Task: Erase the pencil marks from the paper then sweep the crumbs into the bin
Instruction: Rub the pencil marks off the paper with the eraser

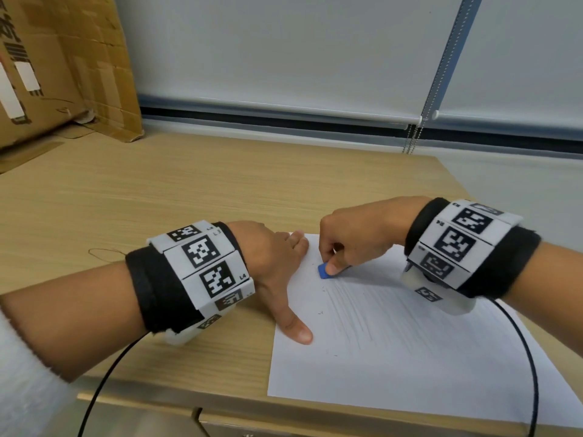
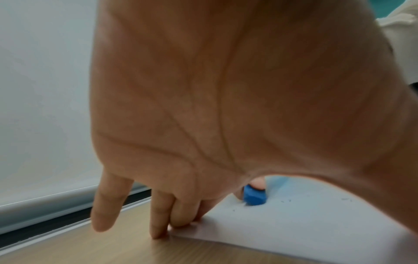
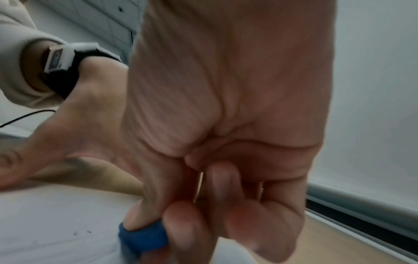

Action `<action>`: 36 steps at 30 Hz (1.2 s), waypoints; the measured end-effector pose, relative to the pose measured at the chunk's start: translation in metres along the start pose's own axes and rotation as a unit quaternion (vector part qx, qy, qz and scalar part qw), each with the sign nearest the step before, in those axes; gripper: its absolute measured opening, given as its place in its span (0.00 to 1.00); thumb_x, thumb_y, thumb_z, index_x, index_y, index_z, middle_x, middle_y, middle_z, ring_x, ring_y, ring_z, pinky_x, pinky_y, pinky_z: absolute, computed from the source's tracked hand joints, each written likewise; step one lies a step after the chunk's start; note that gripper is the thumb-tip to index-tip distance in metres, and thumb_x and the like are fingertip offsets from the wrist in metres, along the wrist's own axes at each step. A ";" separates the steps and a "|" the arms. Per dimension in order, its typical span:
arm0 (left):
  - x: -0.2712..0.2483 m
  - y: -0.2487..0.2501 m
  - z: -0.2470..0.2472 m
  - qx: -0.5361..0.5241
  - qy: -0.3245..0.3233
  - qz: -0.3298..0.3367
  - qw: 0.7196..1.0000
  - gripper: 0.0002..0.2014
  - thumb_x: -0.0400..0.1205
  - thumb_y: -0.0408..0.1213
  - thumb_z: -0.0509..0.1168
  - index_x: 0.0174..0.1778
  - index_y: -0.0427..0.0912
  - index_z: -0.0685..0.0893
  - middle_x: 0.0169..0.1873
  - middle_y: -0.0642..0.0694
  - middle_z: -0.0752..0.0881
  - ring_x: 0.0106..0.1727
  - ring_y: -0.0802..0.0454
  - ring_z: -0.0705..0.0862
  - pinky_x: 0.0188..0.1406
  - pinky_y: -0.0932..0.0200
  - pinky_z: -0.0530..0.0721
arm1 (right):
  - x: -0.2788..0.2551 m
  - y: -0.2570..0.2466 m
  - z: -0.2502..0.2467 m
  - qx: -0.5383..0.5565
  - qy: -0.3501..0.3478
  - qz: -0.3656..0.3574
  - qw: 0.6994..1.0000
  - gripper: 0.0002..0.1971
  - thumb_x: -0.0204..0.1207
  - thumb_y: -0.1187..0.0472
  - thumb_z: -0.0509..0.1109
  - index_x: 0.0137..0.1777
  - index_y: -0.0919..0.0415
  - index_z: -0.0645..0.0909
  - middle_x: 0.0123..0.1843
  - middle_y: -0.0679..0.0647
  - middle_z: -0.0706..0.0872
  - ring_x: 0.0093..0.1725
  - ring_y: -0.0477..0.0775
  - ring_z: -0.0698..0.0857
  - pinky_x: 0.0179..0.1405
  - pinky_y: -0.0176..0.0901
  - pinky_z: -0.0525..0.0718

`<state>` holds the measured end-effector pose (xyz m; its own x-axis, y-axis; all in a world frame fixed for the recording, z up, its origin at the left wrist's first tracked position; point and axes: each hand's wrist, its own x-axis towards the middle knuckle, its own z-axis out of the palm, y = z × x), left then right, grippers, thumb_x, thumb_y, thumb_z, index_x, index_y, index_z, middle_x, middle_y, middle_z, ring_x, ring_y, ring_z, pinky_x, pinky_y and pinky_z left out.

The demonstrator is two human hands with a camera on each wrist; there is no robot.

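Observation:
A white sheet of paper (image 1: 394, 367) lies on the wooden desk (image 1: 157, 200), with faint grey pencil strokes (image 1: 362, 313) across its middle. My right hand (image 1: 353, 241) pinches a small blue eraser (image 1: 323, 272) between thumb and fingers and presses it on the paper near the far left corner. The same eraser (image 2: 254, 196) shows under my left palm, and the eraser (image 3: 142, 237) is blurred in the right wrist view. My left hand (image 1: 280, 272) lies flat with fingers spread, its fingertips (image 2: 158, 230) and thumb holding down the paper's left edge. A few dark crumbs (image 1: 321, 312) dot the paper.
A large cardboard box (image 1: 63, 67) stands at the back left of the desk. A roller blind with a bead chain (image 1: 413, 134) hangs behind the desk. The desk's front edge (image 1: 189, 405) runs just below my forearms. Black cables trail from both wristbands.

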<state>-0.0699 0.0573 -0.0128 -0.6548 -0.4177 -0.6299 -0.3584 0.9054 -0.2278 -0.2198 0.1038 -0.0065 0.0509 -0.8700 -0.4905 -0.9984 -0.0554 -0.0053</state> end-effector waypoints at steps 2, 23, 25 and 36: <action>0.000 0.001 -0.001 0.001 -0.001 0.001 1.000 0.69 0.64 0.77 0.64 0.82 0.40 0.28 0.84 0.47 0.31 0.85 0.50 0.39 0.83 0.39 0.46 | 0.004 0.000 -0.002 -0.003 0.010 0.011 1.000 0.15 0.78 0.44 0.67 0.34 0.51 0.82 0.36 0.50 0.85 0.40 0.60 0.86 0.44 0.55 0.87; -0.001 0.001 0.000 -0.013 0.020 -0.007 1.000 0.72 0.63 0.77 0.66 0.81 0.38 0.27 0.86 0.47 0.39 0.86 0.51 0.46 0.83 0.39 0.42 | 0.007 0.000 -0.007 0.041 0.023 0.029 0.998 0.15 0.79 0.47 0.67 0.41 0.59 0.84 0.34 0.51 0.83 0.33 0.55 0.83 0.26 0.42 0.82; -0.002 0.000 0.000 -0.021 0.020 -0.005 1.000 0.72 0.62 0.77 0.66 0.81 0.38 0.26 0.86 0.47 0.40 0.86 0.51 0.46 0.82 0.37 0.40 | 0.012 0.001 -0.005 0.052 0.094 0.021 0.994 0.16 0.80 0.50 0.66 0.39 0.62 0.83 0.33 0.54 0.84 0.35 0.60 0.85 0.30 0.50 0.85; -0.002 0.000 -0.001 -0.021 0.001 0.000 1.000 0.68 0.65 0.76 0.66 0.82 0.45 0.27 0.83 0.51 0.30 0.85 0.53 0.37 0.82 0.38 0.41 | -0.003 -0.001 0.010 0.037 0.129 0.010 0.991 0.18 0.80 0.50 0.65 0.32 0.59 0.79 0.30 0.52 0.80 0.31 0.55 0.78 0.34 0.50 0.80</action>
<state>-0.0688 0.0584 -0.0108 -0.6568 -0.4174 -0.6280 -0.3851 0.9017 -0.1967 -0.2192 0.1109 -0.0134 0.0257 -0.9672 -0.2526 -0.9977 -0.0090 -0.0668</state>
